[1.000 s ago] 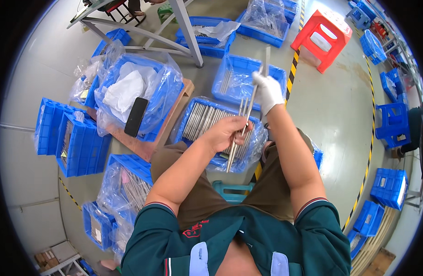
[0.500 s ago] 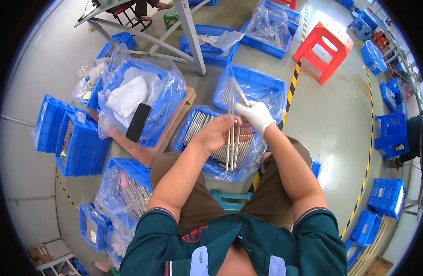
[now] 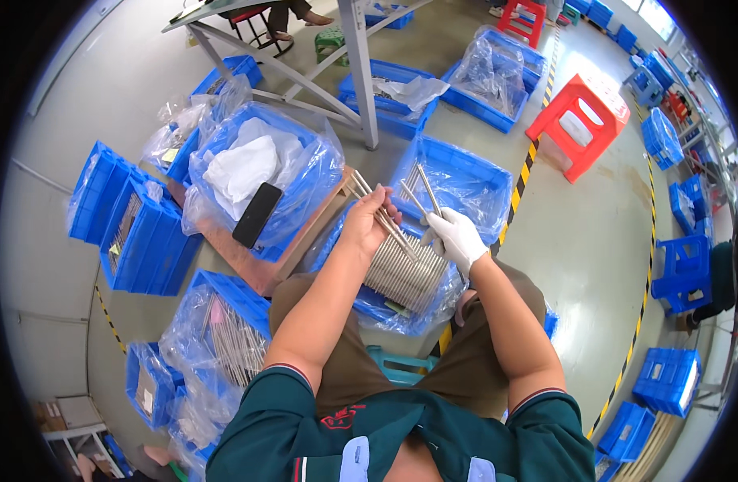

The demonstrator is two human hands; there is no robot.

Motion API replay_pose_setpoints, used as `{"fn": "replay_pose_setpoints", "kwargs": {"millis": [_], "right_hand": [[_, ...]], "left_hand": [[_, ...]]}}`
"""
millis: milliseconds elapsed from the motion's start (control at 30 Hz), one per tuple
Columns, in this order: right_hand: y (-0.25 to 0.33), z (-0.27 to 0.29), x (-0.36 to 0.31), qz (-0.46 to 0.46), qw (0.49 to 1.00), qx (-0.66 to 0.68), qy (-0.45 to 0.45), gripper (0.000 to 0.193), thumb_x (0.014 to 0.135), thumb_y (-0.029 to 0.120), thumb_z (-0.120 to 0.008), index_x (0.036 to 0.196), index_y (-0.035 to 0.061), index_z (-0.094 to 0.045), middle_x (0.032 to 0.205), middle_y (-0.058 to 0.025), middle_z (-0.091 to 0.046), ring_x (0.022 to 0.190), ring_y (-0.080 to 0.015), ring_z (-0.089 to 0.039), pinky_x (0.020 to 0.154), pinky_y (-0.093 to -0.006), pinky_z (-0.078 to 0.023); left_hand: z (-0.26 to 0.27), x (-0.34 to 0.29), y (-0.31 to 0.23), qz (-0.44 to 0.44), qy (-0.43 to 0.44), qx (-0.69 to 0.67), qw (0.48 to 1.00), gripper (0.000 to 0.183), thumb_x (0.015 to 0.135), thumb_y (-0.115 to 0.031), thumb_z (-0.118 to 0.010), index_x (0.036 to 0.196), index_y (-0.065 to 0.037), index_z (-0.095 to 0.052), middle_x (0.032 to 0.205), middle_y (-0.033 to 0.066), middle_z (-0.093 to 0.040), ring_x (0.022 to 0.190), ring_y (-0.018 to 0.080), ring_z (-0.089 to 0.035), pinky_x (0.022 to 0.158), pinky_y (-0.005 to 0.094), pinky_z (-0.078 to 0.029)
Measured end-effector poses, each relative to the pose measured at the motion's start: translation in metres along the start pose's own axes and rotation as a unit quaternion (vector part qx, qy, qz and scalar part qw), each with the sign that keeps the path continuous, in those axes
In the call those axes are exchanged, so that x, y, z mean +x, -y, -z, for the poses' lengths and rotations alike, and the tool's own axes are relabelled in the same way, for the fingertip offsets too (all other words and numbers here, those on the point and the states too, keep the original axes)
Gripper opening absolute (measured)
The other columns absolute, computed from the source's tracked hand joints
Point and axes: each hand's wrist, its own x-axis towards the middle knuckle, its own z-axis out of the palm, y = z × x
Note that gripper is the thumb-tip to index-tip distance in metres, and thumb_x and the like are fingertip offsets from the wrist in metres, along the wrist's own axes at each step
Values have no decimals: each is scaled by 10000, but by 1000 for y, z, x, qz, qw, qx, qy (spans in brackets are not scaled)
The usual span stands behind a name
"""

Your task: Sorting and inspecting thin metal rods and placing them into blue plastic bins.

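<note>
My bare left hand (image 3: 367,221) is closed around a few slim metal rods (image 3: 403,243) that slant from upper left to lower right. Beside it, my right hand (image 3: 459,241), in a white glove, grips other metal rods (image 3: 430,191) whose ends point up and away from me. Below both hands, rows of similar rods (image 3: 409,277) lie side by side in a blue crate lined with clear plastic (image 3: 401,323), between my knees. Just beyond stands another plastic-lined blue crate (image 3: 497,178), with some rods at its left side, partly hidden.
A black phone (image 3: 257,215) rests on a blue crate with white cloth (image 3: 240,169), left of my hands. More crates of rods (image 3: 234,341) stand by my left leg. A table leg (image 3: 359,80) rises ahead; a red stool (image 3: 579,124) stands right of the striped floor tape (image 3: 523,185).
The rods in my left hand have swung from near upright to a slant. My hands have drawn apart, and the right now shows more than one rod. The view has shifted slightly.
</note>
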Motion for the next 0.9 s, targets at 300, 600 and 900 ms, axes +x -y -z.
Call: {"fn": "replay_pose_setpoints", "kwargs": {"millis": [300,600,900], "right_hand": [[-7,-11,3,64,996,-65,-24,220,866,166,-484,965,-5,-580,647,-47,-580,536,-93,-495,502,-233,-385],[-13,-14,16,88,993,15,-70,222,853,108,-463,1020,-4,-558,663,-56,-570,556,-128,-553,524,-262,-438],[-9,-7,3,-68,954,288,46,229,900,160,-495,1103,53,-513,704,-30,-545,446,-70,-425,360,-207,-290]], "left_hand": [[-8,-4,15,24,88,-37,995,281,842,-260,-645,998,-36,-580,729,32,-555,656,144,-531,633,319,-476],[-25,-17,31,120,95,157,976,210,882,-261,-573,944,-65,-614,668,-15,-524,527,88,-429,474,221,-346],[-35,-26,24,100,67,206,971,159,879,-214,-563,900,-66,-617,614,-36,-467,499,63,-391,431,199,-316]]}}
